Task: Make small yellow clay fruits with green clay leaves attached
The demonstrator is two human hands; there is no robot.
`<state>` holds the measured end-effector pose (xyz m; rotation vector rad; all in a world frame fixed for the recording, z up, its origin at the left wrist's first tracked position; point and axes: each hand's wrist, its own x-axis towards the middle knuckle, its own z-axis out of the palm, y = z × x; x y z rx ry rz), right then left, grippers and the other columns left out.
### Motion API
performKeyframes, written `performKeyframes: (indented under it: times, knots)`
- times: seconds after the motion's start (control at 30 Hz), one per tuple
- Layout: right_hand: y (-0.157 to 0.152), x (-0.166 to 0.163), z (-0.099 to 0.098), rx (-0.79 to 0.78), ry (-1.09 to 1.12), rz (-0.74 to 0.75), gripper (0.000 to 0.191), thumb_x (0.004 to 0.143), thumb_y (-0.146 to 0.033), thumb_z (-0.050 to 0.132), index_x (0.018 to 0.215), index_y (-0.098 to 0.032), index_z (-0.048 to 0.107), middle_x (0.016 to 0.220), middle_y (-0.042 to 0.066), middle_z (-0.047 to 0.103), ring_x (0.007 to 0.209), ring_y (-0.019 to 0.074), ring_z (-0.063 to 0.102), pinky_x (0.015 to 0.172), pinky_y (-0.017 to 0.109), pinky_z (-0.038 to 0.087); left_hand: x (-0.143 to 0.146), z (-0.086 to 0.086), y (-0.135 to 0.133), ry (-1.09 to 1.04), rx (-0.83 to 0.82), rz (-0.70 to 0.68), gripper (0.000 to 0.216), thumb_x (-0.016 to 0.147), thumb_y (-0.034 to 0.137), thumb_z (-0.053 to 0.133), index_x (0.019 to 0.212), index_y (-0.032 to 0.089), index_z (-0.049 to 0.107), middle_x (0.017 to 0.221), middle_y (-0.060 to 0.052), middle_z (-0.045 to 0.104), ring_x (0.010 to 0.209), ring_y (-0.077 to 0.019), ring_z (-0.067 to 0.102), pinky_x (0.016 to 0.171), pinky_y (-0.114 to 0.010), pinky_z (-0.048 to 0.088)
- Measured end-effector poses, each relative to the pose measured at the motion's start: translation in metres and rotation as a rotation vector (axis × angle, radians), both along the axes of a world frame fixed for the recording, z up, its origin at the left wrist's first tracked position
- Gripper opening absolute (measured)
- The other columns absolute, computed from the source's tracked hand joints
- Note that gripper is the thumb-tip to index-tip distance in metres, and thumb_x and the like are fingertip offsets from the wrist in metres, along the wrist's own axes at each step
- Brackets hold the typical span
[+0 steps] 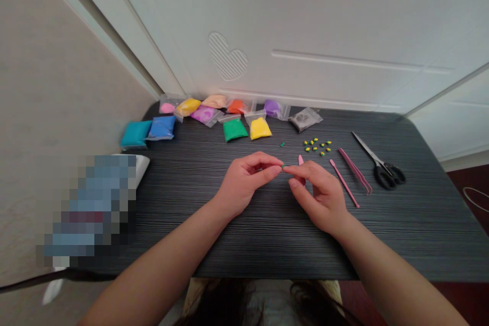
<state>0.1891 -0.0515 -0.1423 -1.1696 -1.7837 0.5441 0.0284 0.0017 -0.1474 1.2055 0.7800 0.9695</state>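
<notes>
My left hand [244, 178] is closed in a pinch, with a tiny bit of green clay [283, 166] between thumb and fingertips. The index fingertip of my right hand [323, 193] meets that bit, while its thumb stays apart below. Partly hidden by my right hand is a pink modelling tool [300, 159]; whether it lies on the table or touches the fingers I cannot tell. Beyond my fingertips lies a small green clay scrap [282, 144]. To its right are several small yellow-and-green clay pieces [315, 148] in loose rows.
Along the back of the dark table [183, 178] lie several clay bags, including green [235, 129], yellow [260, 128] and blue [162, 127]. At right are a pink stick tool [344, 182], pink tweezers [354, 169] and scissors [376, 159]. A blurred-out object [91, 204] stands at left.
</notes>
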Motion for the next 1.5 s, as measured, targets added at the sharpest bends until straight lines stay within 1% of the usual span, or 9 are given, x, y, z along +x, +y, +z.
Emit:
performKeyframes:
  times: [0.1,0.27,0.47,0.7,0.8,0.97,1.03,1.2,1.5]
  knots:
    - [-0.0001,-0.0003,-0.0003,-0.022,0.016,0.006,0.026,0.079,-0.015,0.051,0.103,-0.023,0.059,0.071,-0.001,0.054,0.066,0.0121,0.051,0.08,0.037,0.041,-0.0001,0.0,0.0006,-0.002,0.01,0.01,0.008,0.069,0.021,0.067,0.077,0.021,0.069,0.076,0.001,0.063,0.07,-0.0101,0.052,0.064,-0.022,0.039]
    - [0.0002,-0.0008,-0.0004,-0.053,0.071,0.038,0.03,0.08,-0.015,0.05,0.107,-0.025,0.058,0.069,-0.003,0.052,0.064,0.0114,0.05,0.074,0.033,0.041,-0.0006,0.0005,0.001,0.028,0.034,0.028,0.009,0.069,0.023,0.067,0.077,0.02,0.069,0.076,0.0,0.062,0.07,-0.0113,0.052,0.065,-0.023,0.039]
    - [-0.0011,-0.0011,-0.0016,-0.109,0.135,0.057,0.031,0.081,-0.016,0.05,0.108,-0.027,0.057,0.07,-0.003,0.051,0.065,0.0105,0.049,0.077,0.032,0.04,-0.0013,-0.0009,0.0012,0.045,0.083,0.022,0.008,0.07,0.023,0.067,0.076,0.019,0.068,0.075,-0.001,0.062,0.072,-0.0121,0.053,0.068,-0.024,0.039]
    - [-0.0016,-0.0018,-0.0006,-0.131,0.14,0.065,0.031,0.081,-0.016,0.05,0.109,-0.027,0.057,0.071,-0.003,0.051,0.066,0.0103,0.049,0.077,0.031,0.04,-0.0016,-0.0016,0.0014,-0.012,0.063,0.006,0.007,0.07,0.018,0.066,0.077,0.02,0.068,0.075,0.001,0.061,0.07,-0.0095,0.052,0.067,-0.021,0.038]
    - [-0.0011,-0.0026,-0.0012,-0.117,0.144,0.04,0.028,0.081,-0.017,0.051,0.106,-0.026,0.057,0.071,-0.003,0.052,0.066,0.0106,0.05,0.076,0.031,0.041,-0.0017,-0.0018,0.0015,-0.04,0.017,0.015,0.009,0.07,0.017,0.066,0.078,0.022,0.068,0.073,0.002,0.06,0.065,-0.0076,0.049,0.062,-0.021,0.037]
    - [0.0004,-0.0035,-0.004,-0.052,0.15,-0.093,0.017,0.079,-0.019,0.053,0.094,-0.025,0.06,0.067,-0.004,0.054,0.062,0.0104,0.05,0.085,0.038,0.04,-0.0013,-0.0026,0.0016,-0.104,-0.118,-0.017,0.009,0.07,0.019,0.067,0.078,0.022,0.068,0.063,0.004,0.055,0.053,-0.0048,0.041,0.051,-0.02,0.03]
    - [0.0009,-0.0037,-0.0041,-0.018,0.124,-0.129,0.014,0.079,-0.018,0.054,0.091,-0.024,0.06,0.067,-0.003,0.055,0.061,0.0105,0.051,0.081,0.037,0.042,-0.0005,-0.0028,0.0011,-0.116,-0.171,-0.036,0.009,0.069,0.02,0.067,0.078,0.022,0.068,0.061,0.004,0.054,0.052,-0.0048,0.04,0.05,-0.02,0.028]
    - [0.0009,-0.0047,-0.0019,0.05,0.006,-0.105,0.016,0.077,-0.014,0.056,0.09,-0.022,0.058,0.07,-0.002,0.056,0.065,0.0105,0.051,0.067,0.029,0.043,0.0016,-0.0025,-0.0008,-0.123,-0.222,-0.064,0.009,0.068,0.021,0.068,0.077,0.021,0.068,0.06,0.004,0.053,0.053,-0.0052,0.041,0.05,-0.02,0.028]
    - [-0.0014,-0.0064,-0.004,0.027,-0.005,-0.126,0.017,0.078,-0.015,0.055,0.094,-0.021,0.058,0.07,-0.002,0.056,0.065,0.0101,0.052,0.067,0.029,0.042,0.0015,-0.0023,-0.0017,-0.132,-0.227,-0.063,0.008,0.068,0.02,0.068,0.077,0.021,0.068,0.06,0.004,0.053,0.052,-0.005,0.039,0.05,-0.02,0.027]
